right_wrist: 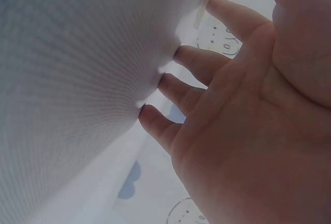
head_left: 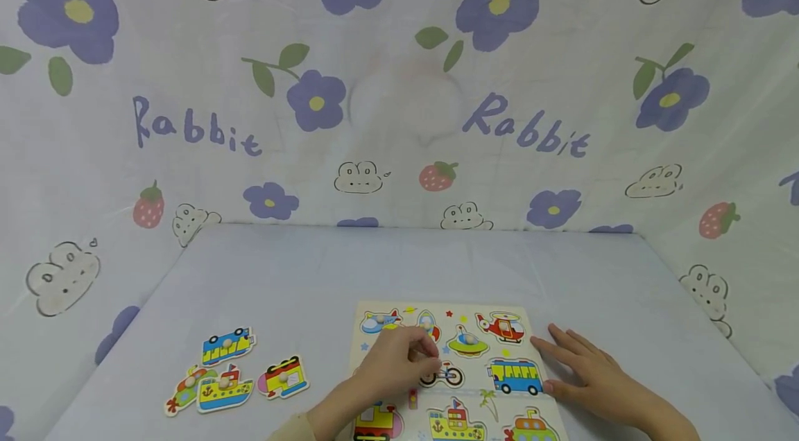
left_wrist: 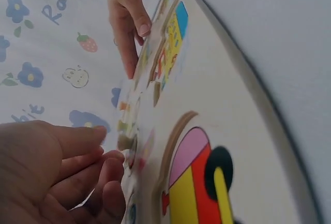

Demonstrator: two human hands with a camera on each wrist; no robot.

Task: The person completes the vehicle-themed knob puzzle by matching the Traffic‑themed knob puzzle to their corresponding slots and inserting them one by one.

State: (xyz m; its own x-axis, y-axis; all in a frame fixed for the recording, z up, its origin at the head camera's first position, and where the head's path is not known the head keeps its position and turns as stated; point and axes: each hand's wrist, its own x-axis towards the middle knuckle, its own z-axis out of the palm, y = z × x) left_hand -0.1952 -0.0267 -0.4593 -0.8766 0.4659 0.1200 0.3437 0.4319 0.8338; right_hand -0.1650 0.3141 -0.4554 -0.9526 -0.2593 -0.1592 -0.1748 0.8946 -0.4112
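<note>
A wooden knob puzzle board (head_left: 458, 396) with vehicle pictures lies at the table's front. Above its bicycle picture (head_left: 451, 376) is my left hand (head_left: 399, 361), thumb and fingers loosely bent. In the left wrist view the left hand (left_wrist: 67, 172) shows a gap between thumb and index finger, with nothing held. My right hand (head_left: 587, 375) rests at the board's right edge, fingers spread. Its fingertips press the tablecloth in the right wrist view, where the palm (right_wrist: 243, 110) shows. Knobbed airplane (head_left: 381, 320), spaceship (head_left: 468, 342) and helicopter (head_left: 502, 327) pieces sit in the board's upper row.
Loose knobbed pieces lie left of the board: a bus (head_left: 228, 345), a ship (head_left: 226, 392) overlapping a submarine (head_left: 186, 392), and a train (head_left: 284, 378). Printed bus (head_left: 517, 377), train and ship (head_left: 458, 421) recesses show on the board. A patterned curtain (head_left: 399, 136) surrounds the table.
</note>
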